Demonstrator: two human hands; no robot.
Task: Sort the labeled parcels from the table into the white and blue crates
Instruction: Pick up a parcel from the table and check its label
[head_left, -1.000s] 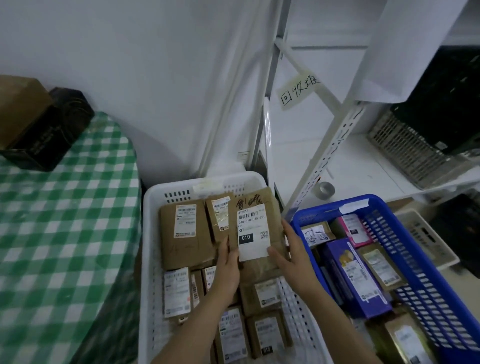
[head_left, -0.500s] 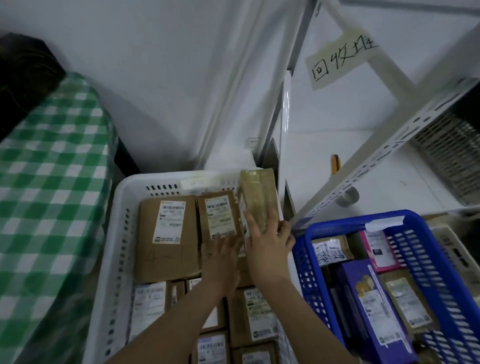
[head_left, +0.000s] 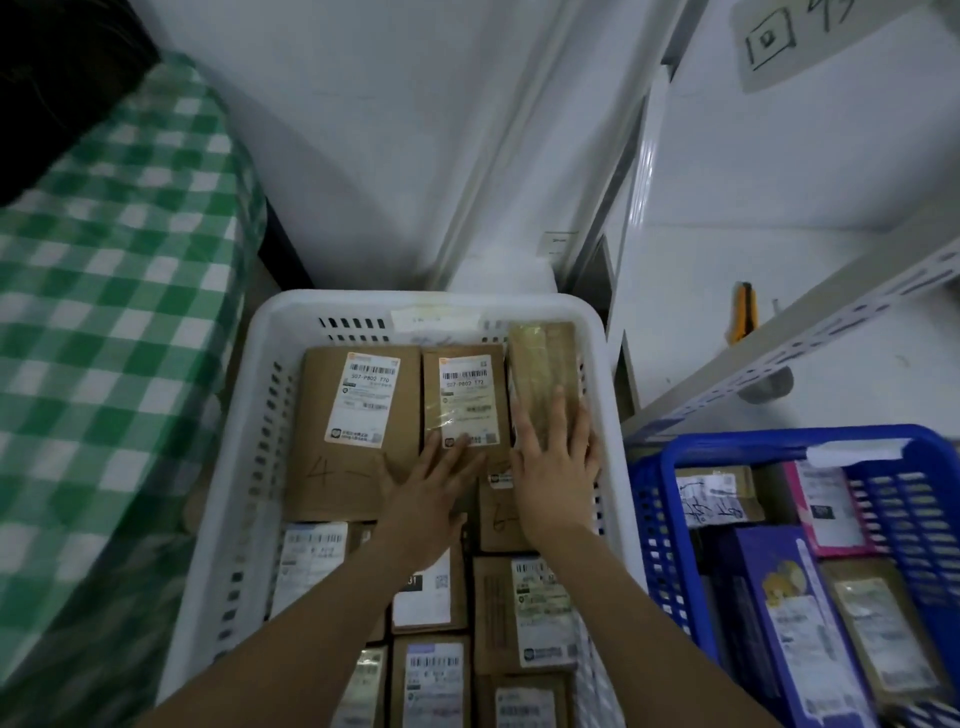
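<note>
Both inside white crate (head_left: 270, 332), fingers (head_left: 557, 415) straight, released: my right hand (head_left: 553, 467) on taped parcel (head_left: 540, 358), left hand (head_left: 431, 499) on labeled parcel (head_left: 465, 400).

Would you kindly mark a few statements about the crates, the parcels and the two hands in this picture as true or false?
1. The right hand lies flat on a taped parcel in the far right corner of the white crate. True.
2. The blue crate stands to the left of the white crate. False: it stands to its right.
3. The left hand has its fingers straight and spread, and they reach the labelled parcel beside the taped one. True.
4. The blue crate is empty. False: it holds several parcels, among them a purple box.
5. The checked cloth is red and white. False: it is green and white.
</note>
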